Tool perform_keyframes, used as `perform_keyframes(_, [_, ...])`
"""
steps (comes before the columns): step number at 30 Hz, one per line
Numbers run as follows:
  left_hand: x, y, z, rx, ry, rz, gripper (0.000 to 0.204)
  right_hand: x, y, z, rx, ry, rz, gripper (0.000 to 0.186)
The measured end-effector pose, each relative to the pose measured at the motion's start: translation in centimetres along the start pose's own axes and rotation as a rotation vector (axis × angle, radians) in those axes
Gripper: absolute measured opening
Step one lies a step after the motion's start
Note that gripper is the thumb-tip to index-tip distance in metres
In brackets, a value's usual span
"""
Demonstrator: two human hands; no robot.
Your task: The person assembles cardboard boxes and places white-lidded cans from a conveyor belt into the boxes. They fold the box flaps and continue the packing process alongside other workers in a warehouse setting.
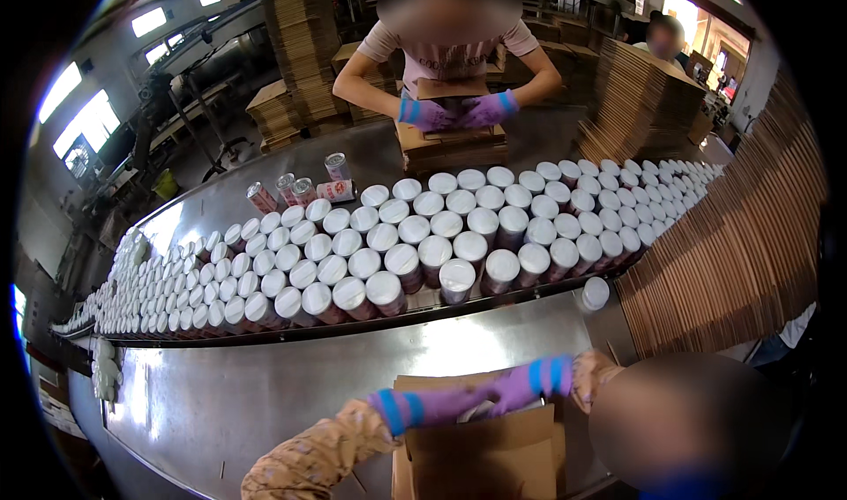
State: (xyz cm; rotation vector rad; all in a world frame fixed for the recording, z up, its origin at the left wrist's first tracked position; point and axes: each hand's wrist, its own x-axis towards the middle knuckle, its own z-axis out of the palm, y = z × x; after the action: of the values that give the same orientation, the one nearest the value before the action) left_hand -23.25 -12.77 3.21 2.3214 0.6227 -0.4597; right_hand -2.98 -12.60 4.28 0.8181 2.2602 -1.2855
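A brown cardboard box (481, 451) with raised flaps stands at the near edge of the table. Over its top, my left hand (434, 406) and my right hand (519, 387) come together, both in purple gloves with blue bands. Their fingers overlap, so I cannot make out whether they grip a flap or something inside. Pale surfaces show between and below the gloves, too little to identify. Flat cardboard (432, 382) lies just behind the box. Beyond my hands, many cylindrical cans (384, 290) with white tops stand upright in crowded rows across the table.
One white-topped can (595, 294) stands apart at right, beside a tall stack of folded cardboard (732, 253). Across the table, a person's gloved hands (459, 112) rest on another cardboard box (452, 152). Several loose cans (335, 190) sit behind the rows, one on its side. A low rail (326, 332) edges the rows.
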Motion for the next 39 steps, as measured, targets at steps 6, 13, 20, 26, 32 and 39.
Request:
perform_keyframes(6, [0.7, 2.1, -4.4, -0.369, -0.454, -0.227, 0.064, 0.1, -0.2, -1.2, -0.021, -0.107, -0.023, 0.058])
perform_keyframes(13, [9.3, -7.0, -6.0, 0.777, 0.881, -0.369, 0.07, 3.5, 11.1, -7.8, -0.835, 1.304, 0.307, 0.093])
perform_keyframes(20, [-2.1, 2.6, -3.0, 0.541, 1.023, -0.106, 0.053, -1.2, 2.5, -5.8, -1.118, 1.102, 0.099, 0.064])
perform_keyframes(26, [-8.5, 3.0, -2.4, -0.404, 0.225, -0.32, 0.055, 1.6, -8.4, 2.1, -0.59, 0.632, 0.129, 0.076])
perform_keyframes(32, [-9.8, 5.2, -1.1, -0.43, -0.123, -0.186, 0.063, 1.9, -10.8, 2.8, -0.096, 0.034, 0.123, 0.057])
perform_keyframes(39, [-14.8, 8.7, 4.2, -0.307, 0.275, -0.169, 0.035, -4.2, -15.8, 5.0, 0.19, 0.265, 0.08, 0.06])
